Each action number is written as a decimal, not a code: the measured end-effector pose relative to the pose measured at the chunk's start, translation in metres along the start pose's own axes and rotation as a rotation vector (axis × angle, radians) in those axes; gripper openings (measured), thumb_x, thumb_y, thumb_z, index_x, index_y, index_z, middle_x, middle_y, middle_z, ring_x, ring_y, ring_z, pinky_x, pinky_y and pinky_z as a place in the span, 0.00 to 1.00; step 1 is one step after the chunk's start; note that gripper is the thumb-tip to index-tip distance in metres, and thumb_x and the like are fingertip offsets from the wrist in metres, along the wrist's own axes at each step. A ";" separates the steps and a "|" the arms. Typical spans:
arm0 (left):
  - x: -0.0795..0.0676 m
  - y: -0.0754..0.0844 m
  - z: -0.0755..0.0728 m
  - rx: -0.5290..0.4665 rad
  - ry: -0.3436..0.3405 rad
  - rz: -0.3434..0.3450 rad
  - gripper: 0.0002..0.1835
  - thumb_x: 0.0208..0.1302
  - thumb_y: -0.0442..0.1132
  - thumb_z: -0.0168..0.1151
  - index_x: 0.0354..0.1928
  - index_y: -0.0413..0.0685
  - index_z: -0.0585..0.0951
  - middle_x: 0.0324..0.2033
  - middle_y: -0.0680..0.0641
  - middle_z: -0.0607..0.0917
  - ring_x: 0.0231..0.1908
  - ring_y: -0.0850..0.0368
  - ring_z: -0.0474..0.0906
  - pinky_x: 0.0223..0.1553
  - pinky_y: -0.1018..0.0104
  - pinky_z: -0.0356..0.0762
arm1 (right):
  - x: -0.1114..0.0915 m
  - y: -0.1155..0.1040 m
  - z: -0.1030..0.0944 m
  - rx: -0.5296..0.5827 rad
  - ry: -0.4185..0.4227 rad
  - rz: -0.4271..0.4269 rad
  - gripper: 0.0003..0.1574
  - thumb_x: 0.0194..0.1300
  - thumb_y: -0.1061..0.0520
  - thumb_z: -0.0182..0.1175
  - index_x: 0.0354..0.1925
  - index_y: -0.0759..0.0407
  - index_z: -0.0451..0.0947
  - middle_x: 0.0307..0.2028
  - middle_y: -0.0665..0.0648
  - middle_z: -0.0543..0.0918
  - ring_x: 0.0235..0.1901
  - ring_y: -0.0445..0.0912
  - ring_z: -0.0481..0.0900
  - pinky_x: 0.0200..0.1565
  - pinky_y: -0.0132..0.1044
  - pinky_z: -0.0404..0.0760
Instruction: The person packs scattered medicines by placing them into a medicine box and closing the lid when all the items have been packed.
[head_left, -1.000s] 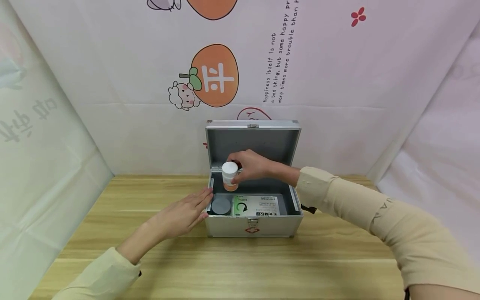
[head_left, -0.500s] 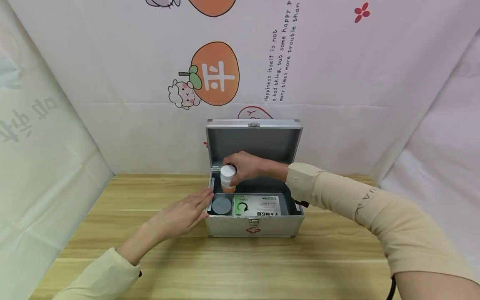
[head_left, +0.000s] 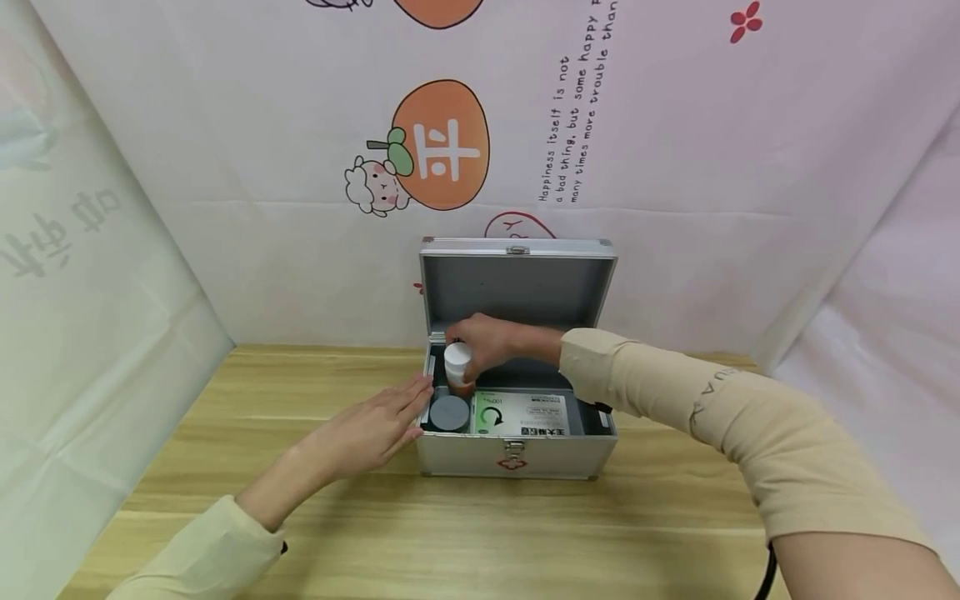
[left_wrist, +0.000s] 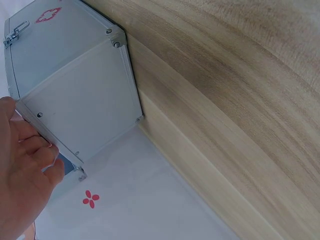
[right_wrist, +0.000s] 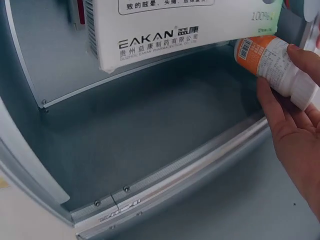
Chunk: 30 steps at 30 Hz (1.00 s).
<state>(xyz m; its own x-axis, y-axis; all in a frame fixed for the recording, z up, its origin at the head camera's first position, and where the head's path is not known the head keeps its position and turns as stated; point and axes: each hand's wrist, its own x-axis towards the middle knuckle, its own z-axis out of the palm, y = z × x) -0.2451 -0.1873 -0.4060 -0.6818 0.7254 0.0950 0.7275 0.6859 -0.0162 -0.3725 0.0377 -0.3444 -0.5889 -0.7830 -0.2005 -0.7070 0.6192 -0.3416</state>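
Note:
A silver metal first-aid case (head_left: pixel 480 457) stands on the wooden table, its lid (head_left: pixel 517 292) raised at the back. My right hand (head_left: pixel 486 343) grips a white pill bottle (head_left: pixel 457 360) with an orange lower label, low in the case's back left corner. In the right wrist view that pill bottle (right_wrist: pixel 272 62) tilts, its white cap toward the palm. In front of it sits a round grey-topped container (head_left: pixel 450 413), beside a white and green medicine box (head_left: pixel 525 414). My left hand (head_left: pixel 371 427) rests with extended fingers on the case's left rim.
Inside the case, the back floor (right_wrist: pixel 150 125) shows behind the medicine box. A latch (head_left: pixel 514 450) is on the case's front. White printed cloth (head_left: pixel 300 275) hangs behind and along both sides of the wooden table (head_left: pixel 480 542).
My right hand has lowered the pill bottle into the case's back left corner. The left hand stays at the left rim. The head view has shifted slightly.

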 end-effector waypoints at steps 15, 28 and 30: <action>0.000 -0.001 0.002 -0.009 0.008 0.000 0.31 0.80 0.48 0.43 0.73 0.32 0.62 0.74 0.34 0.61 0.75 0.41 0.59 0.71 0.46 0.66 | 0.015 0.004 0.021 -0.065 -0.014 0.012 0.26 0.52 0.57 0.76 0.49 0.60 0.77 0.44 0.56 0.83 0.39 0.42 0.79 0.36 0.27 0.78; -0.001 0.001 -0.001 -0.013 0.000 -0.011 0.31 0.80 0.49 0.43 0.74 0.34 0.61 0.75 0.35 0.60 0.75 0.43 0.58 0.71 0.46 0.65 | 0.024 -0.001 0.029 -0.073 -0.044 0.020 0.22 0.55 0.62 0.72 0.48 0.60 0.79 0.43 0.55 0.85 0.38 0.42 0.78 0.37 0.29 0.78; -0.001 0.001 -0.001 -0.008 0.001 -0.010 0.31 0.80 0.50 0.42 0.74 0.34 0.61 0.75 0.35 0.60 0.75 0.43 0.58 0.71 0.47 0.65 | 0.025 -0.002 0.030 -0.082 -0.050 0.024 0.21 0.56 0.62 0.71 0.49 0.60 0.79 0.42 0.55 0.85 0.37 0.42 0.78 0.36 0.29 0.78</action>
<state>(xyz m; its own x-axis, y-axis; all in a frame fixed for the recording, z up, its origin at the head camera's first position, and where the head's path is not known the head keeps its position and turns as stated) -0.2436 -0.1879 -0.4052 -0.6892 0.7181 0.0964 0.7209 0.6930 -0.0074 -0.3739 0.0151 -0.3766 -0.5870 -0.7687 -0.2540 -0.7239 0.6388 -0.2605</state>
